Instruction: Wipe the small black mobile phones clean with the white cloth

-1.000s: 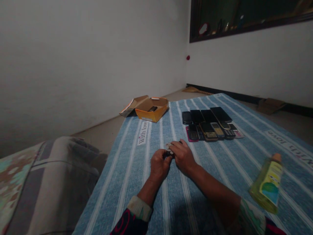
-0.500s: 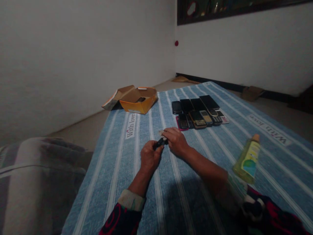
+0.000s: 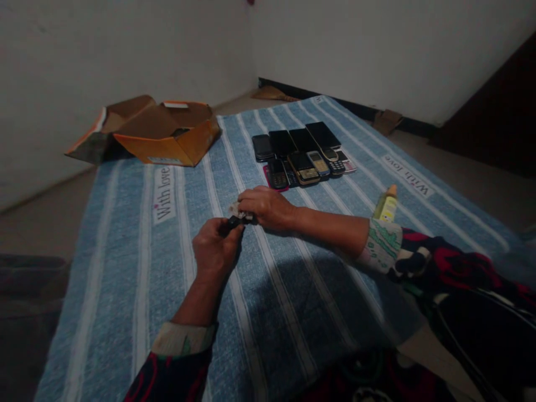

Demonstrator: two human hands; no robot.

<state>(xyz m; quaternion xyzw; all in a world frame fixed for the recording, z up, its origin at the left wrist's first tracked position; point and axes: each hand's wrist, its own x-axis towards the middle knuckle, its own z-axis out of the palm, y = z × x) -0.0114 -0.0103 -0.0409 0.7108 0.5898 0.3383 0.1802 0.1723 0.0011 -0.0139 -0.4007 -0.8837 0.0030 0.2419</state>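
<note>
Black item [image 3: 234, 221]: over mid-cloth, pinched in left hand [image 3: 214, 245]; too small to identify.
Pale rag [image 3: 238, 210]: bunched in right hand [image 3: 270, 207], against the item.
Phones [image 3: 302, 162]: two rows laid out toward the striped cloth [image 3: 125, 251]'s far edge; item not among them, so probably unfinished.
Box [image 3: 167, 149]: open, far left corner, contents mostly hidden.
Hands: together at the item.
Forearms: left angled up from near edge, right crossing from right edge.
</note>
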